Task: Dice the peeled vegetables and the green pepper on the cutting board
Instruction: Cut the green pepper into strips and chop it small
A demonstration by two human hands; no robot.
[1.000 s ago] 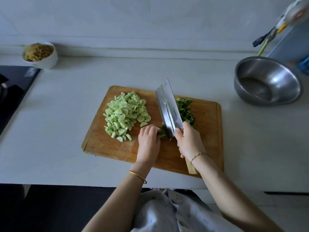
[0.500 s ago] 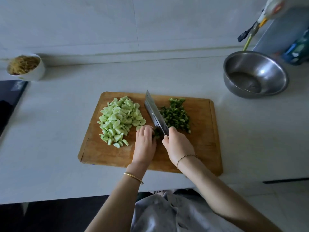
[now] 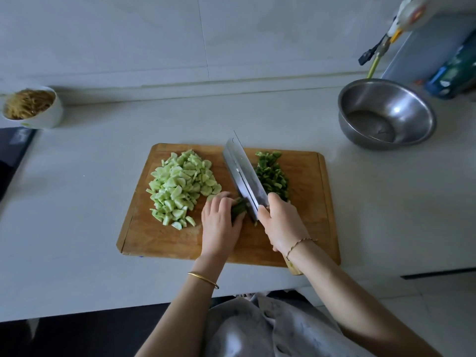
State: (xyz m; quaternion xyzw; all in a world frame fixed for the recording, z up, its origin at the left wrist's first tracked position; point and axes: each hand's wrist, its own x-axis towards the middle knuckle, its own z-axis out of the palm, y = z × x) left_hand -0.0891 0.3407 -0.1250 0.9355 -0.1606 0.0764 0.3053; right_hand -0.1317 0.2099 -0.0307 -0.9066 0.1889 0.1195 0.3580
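**Last pepper strips go under the cleaver**

At frame centre, on the cutting board (image 3: 159, 240), the left hand (image 3: 219, 224) holds down the uncut green pepper strips (image 3: 239, 208) with curled fingers, probably to keep the tips away from the blade. The right hand (image 3: 282, 224) is clenched around the cleaver (image 3: 243, 173). The diced pepper (image 3: 271, 173) lies right of the blade and the pale diced vegetables (image 3: 180, 186) lie left, so the two are kept apart.

Home kitchen. Wooden cutting board (image 3: 159, 240) on pale stone counter (image 3: 77, 215), tiled wall (image 3: 128, 47) behind board. Cleaver (image 3: 244, 176) over board. Steel mixing bowl (image 3: 401, 99) back-right of board, white bowl of shredded food (image 3: 49, 117) back-left, black hob-like surface (image 3: 10, 155) far left.
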